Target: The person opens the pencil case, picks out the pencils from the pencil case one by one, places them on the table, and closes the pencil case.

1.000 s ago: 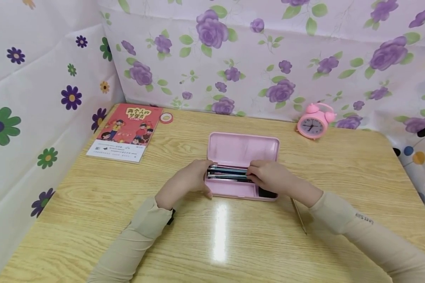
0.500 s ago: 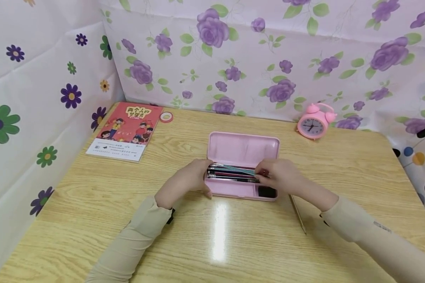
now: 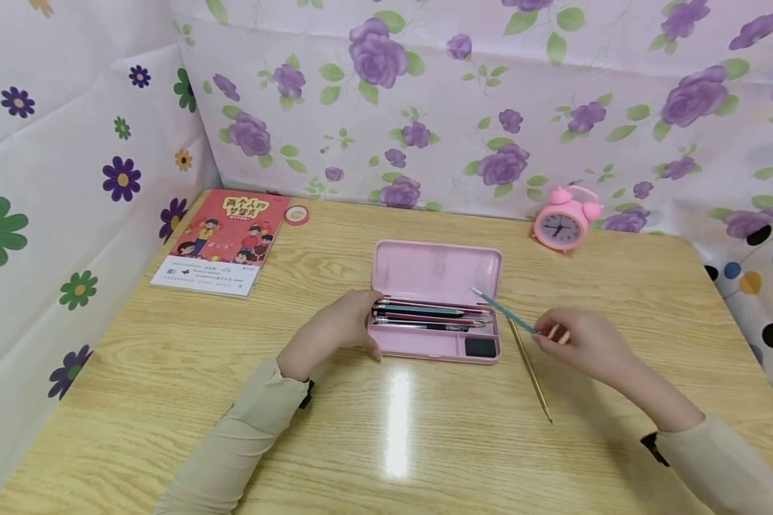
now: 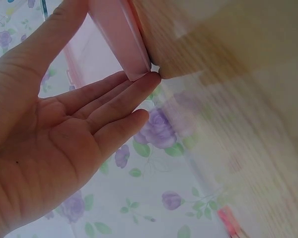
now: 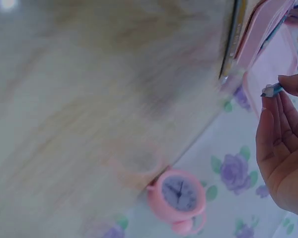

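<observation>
An open pink pencil case [image 3: 415,341] lies on the table, its lid tilted back. Several pencils [image 3: 428,312] fill its long compartment, and a black block [image 3: 480,347] sits in the front right one. My left hand [image 3: 331,329] holds the case's left end, thumb at the front corner and fingers at the back; the left wrist view shows those fingers [image 4: 126,101] rather straight against the case end. To the right of the case, my right hand [image 3: 586,343] pinches a teal pencil [image 3: 505,312] near its tip, also seen in the right wrist view. Its other end overlaps the lid.
A gold pencil [image 3: 532,375] lies on the wooden table [image 3: 464,443], right of the case. At the back right stands a pink alarm clock [image 3: 562,223]. A red book [image 3: 222,239] and a small red-rimmed round item [image 3: 297,214] lie at the back left.
My right hand has lifted the teal pencil out of the case and moved right with it. The left hand has stayed on the case's left end.
</observation>
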Available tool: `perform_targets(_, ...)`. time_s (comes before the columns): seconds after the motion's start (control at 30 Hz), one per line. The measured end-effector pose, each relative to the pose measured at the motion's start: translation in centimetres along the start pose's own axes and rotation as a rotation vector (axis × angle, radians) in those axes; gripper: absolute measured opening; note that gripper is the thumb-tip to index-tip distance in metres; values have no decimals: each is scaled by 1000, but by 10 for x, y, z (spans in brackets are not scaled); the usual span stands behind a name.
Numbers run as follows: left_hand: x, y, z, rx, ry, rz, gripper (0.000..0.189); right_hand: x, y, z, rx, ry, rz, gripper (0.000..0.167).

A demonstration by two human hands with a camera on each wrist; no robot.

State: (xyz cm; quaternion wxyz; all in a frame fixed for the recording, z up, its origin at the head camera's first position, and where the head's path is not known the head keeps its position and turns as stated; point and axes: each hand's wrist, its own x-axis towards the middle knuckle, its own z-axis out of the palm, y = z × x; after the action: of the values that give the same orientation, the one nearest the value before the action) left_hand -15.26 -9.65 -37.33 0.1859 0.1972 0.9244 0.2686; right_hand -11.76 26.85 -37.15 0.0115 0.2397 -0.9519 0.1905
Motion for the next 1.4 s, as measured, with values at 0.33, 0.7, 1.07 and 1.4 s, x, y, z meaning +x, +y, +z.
perform_targets(0.33,0,-1,0,5,1,17,77,-52,17,-2,4,-26,232,6)
perform_targets(0.7,-2,3,-2,1,-5,21,76,-56,8,20,138,-105,341,20)
perform_targets(1.07,-2,0,0,3,3,24,76,-49,0,33,161,-114,252,43)
perform_targets(1.4,-2,-1,-1,4,5,19,78,-43,-2,22,150,-90,225,39)
